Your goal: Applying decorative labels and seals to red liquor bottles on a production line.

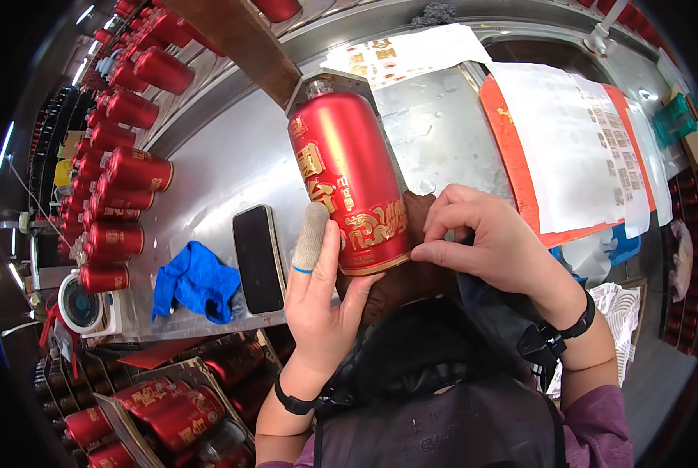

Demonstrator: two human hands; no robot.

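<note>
One red bottle (347,183) – left hand (318,292) cups base, right hand (481,242) pinches lower edge. One phone (258,259), one blue cloth (195,281) beside.

Pretty bright overall, glare off the metal table (224,168), heavy fisheye bending with black corners, light strips (6,144) glowing far left, edges a bit soft

We're at a stainless steel worktable (232,156), surface shiny and reflective. A wooden plank (244,39) angles across its far edge. Rows of red bottles (123,168) line the left side, with more in compartmented cartons (162,405) under the table. A small white fan (82,306) sits at lower left. We see strip lights (6,144) glowing along the dark left rim.
</note>
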